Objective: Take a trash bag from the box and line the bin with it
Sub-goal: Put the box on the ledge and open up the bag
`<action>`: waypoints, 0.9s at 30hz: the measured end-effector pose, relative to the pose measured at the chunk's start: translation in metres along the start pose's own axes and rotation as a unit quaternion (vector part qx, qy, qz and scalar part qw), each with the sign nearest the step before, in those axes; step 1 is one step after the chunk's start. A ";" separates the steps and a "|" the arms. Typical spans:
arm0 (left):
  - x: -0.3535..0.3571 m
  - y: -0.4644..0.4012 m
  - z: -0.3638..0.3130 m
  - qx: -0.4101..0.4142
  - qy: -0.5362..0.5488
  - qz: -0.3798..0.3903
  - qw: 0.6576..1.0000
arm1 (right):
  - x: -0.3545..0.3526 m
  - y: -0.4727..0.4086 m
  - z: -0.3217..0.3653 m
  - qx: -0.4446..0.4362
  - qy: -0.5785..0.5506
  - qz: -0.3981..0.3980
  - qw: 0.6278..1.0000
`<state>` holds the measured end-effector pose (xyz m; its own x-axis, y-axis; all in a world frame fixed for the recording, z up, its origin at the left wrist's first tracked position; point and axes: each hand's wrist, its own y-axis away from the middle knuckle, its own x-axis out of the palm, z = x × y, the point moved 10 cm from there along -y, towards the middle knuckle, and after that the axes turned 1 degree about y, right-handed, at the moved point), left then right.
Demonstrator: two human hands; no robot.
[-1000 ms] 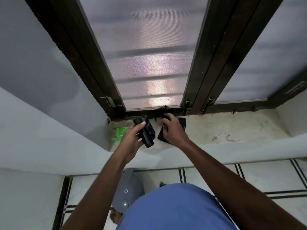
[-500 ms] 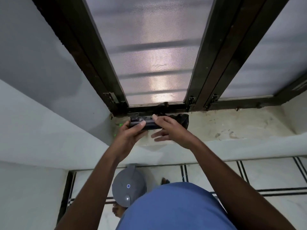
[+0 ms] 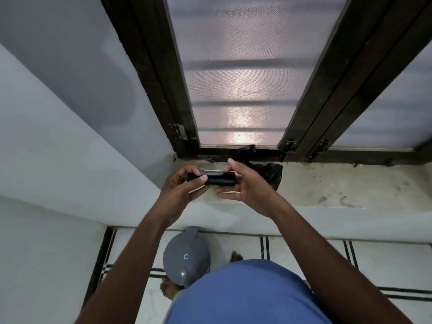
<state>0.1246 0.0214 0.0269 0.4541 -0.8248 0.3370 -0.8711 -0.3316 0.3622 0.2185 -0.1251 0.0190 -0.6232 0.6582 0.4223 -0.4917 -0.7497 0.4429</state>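
A black roll of trash bags (image 3: 217, 178) is held level above the window sill (image 3: 327, 185), between both hands. My left hand (image 3: 180, 190) grips its left end, thumb on top. My right hand (image 3: 243, 185) pinches its right end with thumb and forefinger, the other fingers spread below. A sliver of the green box (image 3: 211, 170) shows just behind the roll; most of it is hidden. A loose black bag (image 3: 271, 171) lies crumpled on the sill behind my right hand. The grey lidded bin (image 3: 185, 256) stands on the floor below the sill.
A dark-framed window with frosted panes (image 3: 238, 73) rises from the sill. A white wall (image 3: 58, 136) closes in on the left. My bare feet (image 3: 168, 286) stand beside the bin on the white tiled floor with black lines (image 3: 385, 260).
My left hand turned the roll from upright to level and lifted it slightly. My right hand left the loose black bag on the sill and came across to take the roll's right end.
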 end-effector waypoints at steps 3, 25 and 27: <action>-0.001 0.007 -0.002 -0.018 0.028 -0.005 0.999 | 0.000 -0.006 -0.005 0.003 -0.006 -0.004 1.000; -0.070 0.048 0.040 -0.116 -0.215 -0.158 0.957 | 0.007 -0.078 0.014 -0.091 0.557 -0.071 0.822; -0.078 0.057 0.047 -0.120 -0.195 -0.174 0.958 | 0.042 -0.100 0.000 -0.126 0.652 -0.009 0.748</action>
<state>0.0305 0.0451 -0.0190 0.5643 -0.8072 -0.1733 -0.5903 -0.5412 0.5989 0.2411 -0.0221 -0.0079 -0.5978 0.1651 -0.7844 -0.5036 -0.8387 0.2072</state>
